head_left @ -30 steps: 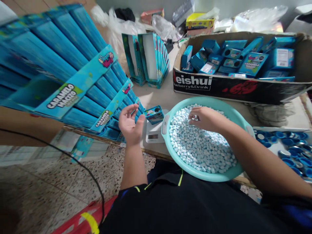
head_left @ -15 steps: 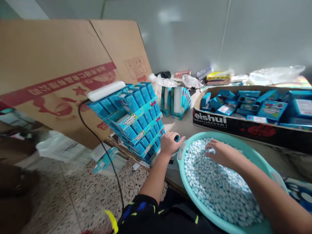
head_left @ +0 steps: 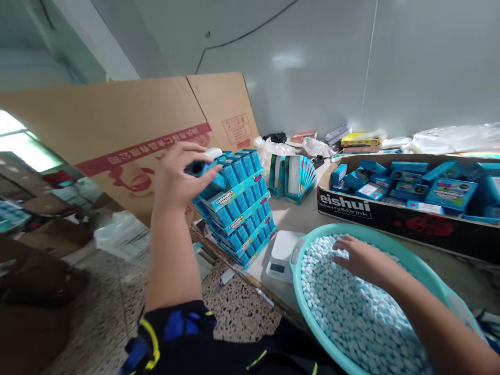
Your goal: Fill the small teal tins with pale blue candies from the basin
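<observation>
My left hand (head_left: 177, 174) grips a small blue box (head_left: 213, 179) between thumb and fingers, up at the left end of the stack's top. Below and beside it stand several stacked blue display trays (head_left: 234, 208) filled with upright blue boxes. A white object (head_left: 213, 153) on top of the stack is partly hidden behind my fingers. My right hand (head_left: 357, 256) rests on pale blue and white candies (head_left: 351, 312), its fingers loosely bent and apart. The candies fill a turquoise basin (head_left: 308, 307).
A white scale (head_left: 285, 247) stands between stack and basin. Behind are fanned blue cartons (head_left: 299, 177) and a black-sided box (head_left: 347, 204) of blue boxes. A large cardboard carton (head_left: 156, 120) rises at the left. The table edge (head_left: 230, 265) runs past the stack.
My left hand has moved up and left from beside the basin to the top of the stack, carrying the small box. The scale shows more fully. My right hand stays over the candies.
</observation>
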Motion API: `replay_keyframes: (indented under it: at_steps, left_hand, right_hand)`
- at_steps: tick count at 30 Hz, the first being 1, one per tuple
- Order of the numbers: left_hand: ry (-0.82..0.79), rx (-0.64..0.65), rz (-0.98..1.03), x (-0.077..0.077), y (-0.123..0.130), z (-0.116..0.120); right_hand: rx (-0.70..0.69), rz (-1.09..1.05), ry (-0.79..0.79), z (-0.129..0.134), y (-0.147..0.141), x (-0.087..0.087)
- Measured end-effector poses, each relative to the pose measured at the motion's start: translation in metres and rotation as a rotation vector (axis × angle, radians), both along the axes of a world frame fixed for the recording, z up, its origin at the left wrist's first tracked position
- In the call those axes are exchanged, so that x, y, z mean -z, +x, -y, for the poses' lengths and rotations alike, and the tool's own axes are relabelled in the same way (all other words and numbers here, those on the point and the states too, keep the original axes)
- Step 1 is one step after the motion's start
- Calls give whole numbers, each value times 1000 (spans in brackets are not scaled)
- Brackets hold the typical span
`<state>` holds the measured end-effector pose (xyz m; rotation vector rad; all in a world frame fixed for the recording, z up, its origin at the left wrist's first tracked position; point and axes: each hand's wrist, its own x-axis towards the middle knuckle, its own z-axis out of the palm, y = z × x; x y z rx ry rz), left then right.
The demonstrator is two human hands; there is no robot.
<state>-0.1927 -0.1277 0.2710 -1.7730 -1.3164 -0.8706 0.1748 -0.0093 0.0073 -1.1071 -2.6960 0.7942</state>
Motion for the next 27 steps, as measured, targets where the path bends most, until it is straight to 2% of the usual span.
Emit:
replay_keyframes:
  at_steps: [3, 7, 9, 12, 16, 18, 21, 22, 25, 27]
  left_hand:
    - [-217, 67, 81, 6, -23, -11]
    - [-162, 87, 149, 26, -35, -19]
    - [-191, 65, 179, 37, -37, -21]
    - [-228, -9, 262, 53, -40, -21]
    - [46, -193, 420, 76, -34, -7]
    - [16, -292, 467, 85, -25, 2]
    - [-229, -355, 455, 94, -16, 11]
    - [-259, -354, 438, 96, -16, 12]
    - [-198, -344, 351, 97, -19, 11]
    - [-130, -327, 303, 96, -16, 8]
  right_hand:
    - [31, -30, -31, -1, 1, 2]
    - [42, -51, -69, -1, 0, 2]
    - [34, -35, -81, -1, -1, 2]
    - [14, -28, -94, -2, -2, 4]
    - [20, -66, -81, -5, 0, 11]
    - [39, -99, -62, -6, 2, 15]
    - [85, -204, -9, -8, 5, 15]
    - [102, -267, 25, -9, 5, 13]
    - [191, -493, 168, -12, 7, 1]
    - [312, -611, 271, -16, 10, -9]
